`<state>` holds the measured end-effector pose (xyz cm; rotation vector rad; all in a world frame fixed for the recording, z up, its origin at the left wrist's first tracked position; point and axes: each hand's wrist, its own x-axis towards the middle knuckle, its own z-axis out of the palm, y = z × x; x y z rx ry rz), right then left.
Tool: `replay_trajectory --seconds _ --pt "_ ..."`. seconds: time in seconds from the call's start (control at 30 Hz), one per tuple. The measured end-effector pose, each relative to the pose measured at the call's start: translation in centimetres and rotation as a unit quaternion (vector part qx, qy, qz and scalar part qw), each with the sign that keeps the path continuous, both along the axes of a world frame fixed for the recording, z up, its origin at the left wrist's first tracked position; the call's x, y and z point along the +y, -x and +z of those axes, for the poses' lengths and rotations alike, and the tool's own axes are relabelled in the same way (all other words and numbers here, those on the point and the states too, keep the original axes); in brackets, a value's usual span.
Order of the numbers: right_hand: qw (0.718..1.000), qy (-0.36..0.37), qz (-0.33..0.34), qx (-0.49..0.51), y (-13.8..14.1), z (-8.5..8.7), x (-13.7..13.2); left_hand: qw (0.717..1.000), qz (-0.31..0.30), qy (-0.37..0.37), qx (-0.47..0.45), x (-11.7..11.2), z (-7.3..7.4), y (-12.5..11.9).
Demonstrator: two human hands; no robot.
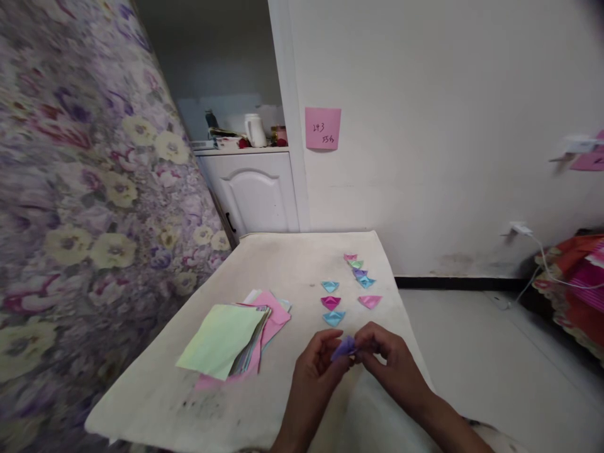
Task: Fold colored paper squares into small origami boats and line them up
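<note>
Between my two hands is a small folded piece of purple paper (345, 347), held above the near right part of the table. My left hand (317, 363) pinches its left side between thumb and fingers. On the other side, the fingertips of my right hand (384, 352) close on its right end. Just beyond my hands lie small folded paper boats: a blue one (334, 318), a magenta one (331, 302), another blue one (330, 286) and a pink one (370, 301). Farther back, several more boats (361, 274) overlap in a row.
A stack of coloured paper sheets, pale green on top (221, 336), lies on the left of the cloth-covered table (283, 258). A floral curtain (113, 207) hangs at the left. Behind the table stand a white cabinet (255, 195) and a wall with a pink note (323, 128).
</note>
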<state>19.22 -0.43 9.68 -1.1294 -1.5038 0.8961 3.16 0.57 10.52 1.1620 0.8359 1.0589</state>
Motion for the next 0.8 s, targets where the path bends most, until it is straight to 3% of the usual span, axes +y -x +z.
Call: replay_trajectory --seconds 0.1,0.33,0.57,0.8 --pt "0.999 0.033 0.003 0.034 0.08 0.15 -0.01 1.000 0.005 -0.005 -0.019 -0.12 -0.23 -0.19" --pt "0.995 0.063 0.034 0.075 0.35 0.07 -0.09 0.997 0.024 -0.059 0.048 -0.10 -0.62 -0.11" --pt "0.989 -0.143 0.028 -0.032 0.23 0.08 -0.48 0.990 0.022 -0.127 0.056 -0.04 -0.69 -0.01" --pt "0.977 -0.207 0.025 -0.054 -0.10 0.35 -0.84 0.986 0.043 -0.156 0.047 -0.64 -0.35 0.10"
